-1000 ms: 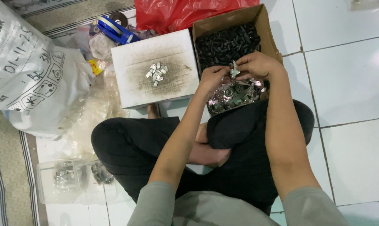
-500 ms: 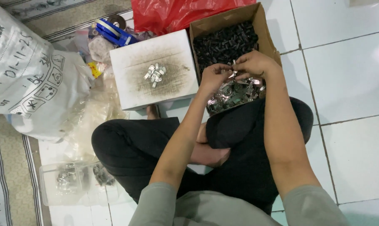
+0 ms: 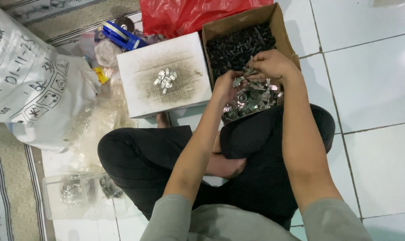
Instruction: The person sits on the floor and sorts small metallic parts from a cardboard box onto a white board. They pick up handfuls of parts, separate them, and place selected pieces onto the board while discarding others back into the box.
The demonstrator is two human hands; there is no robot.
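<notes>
Small silver metal clips (image 3: pixel 251 96) sit heaped in a pile on our right knee, at about one o'clock from the middle of the view, just in front of the open brown cardboard box (image 3: pixel 283 27) filled with small black parts (image 3: pixel 238 44). Our right hand (image 3: pixel 271 64) hovers at the top of the heap, fingers curled in and pinched on one or two of the silver pieces. Our left hand (image 3: pixel 227 87) is cupped at the heap's nine o'clock edge, fingers half closed and touching the clips; whether it actually grips one we cannot tell.

At eleven o'clock lies a smudged white flat box (image 3: pixel 164 73) with a little cluster of silver pieces (image 3: pixel 165 80) on its lid. Beyond it, at twelve, a red plastic bag (image 3: pixel 189 13); at ten, a blue tool (image 3: pixel 119 35) and a big white printed sack (image 3: pixel 28 85). Down at eight o'clock there is a clear plastic tray (image 3: pixel 77 196) holding more metal bits.

The risk, as we judge it: that heap rests on a sloping knee, so any shift of the leg or a careless rake of the fingers could send clips sliding onto the white tiled floor (image 3: pixel 381 89), or tumbling in among the black parts.
</notes>
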